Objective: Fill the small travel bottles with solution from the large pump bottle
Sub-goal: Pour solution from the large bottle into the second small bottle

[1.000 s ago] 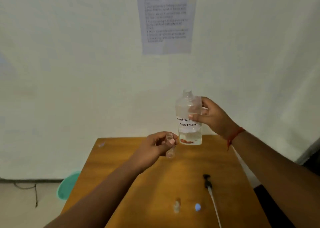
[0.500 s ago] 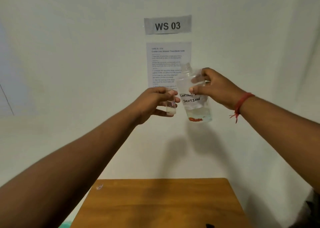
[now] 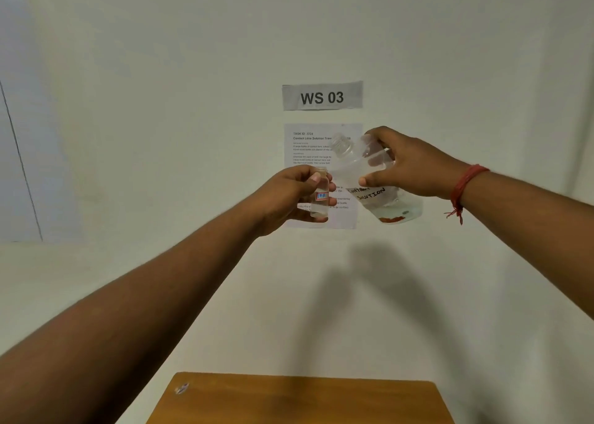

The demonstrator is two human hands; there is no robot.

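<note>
My right hand (image 3: 411, 166) grips the large clear bottle (image 3: 382, 192), which has no cap and bears a handwritten "SOLUTION" label. The bottle leans to the left, its open neck up beside the top of the small bottle. A little liquid and some reddish bits sit at its base. My left hand (image 3: 289, 195) holds the small clear travel bottle (image 3: 321, 195) upright, open at the top, with a small red and blue sticker on it. Both bottles are raised in front of the wall, well above the table.
The far edge of a wooden table (image 3: 302, 398) shows at the bottom, with a small scrap (image 3: 182, 388) near its left corner. On the wall hang a "WS 03" sign (image 3: 322, 96) and a printed task sheet (image 3: 308, 147).
The view has swung up from the table to the wall. Both hands rose with the bottles, and the large bottle has tipped from upright to leaning left toward the small bottle.
</note>
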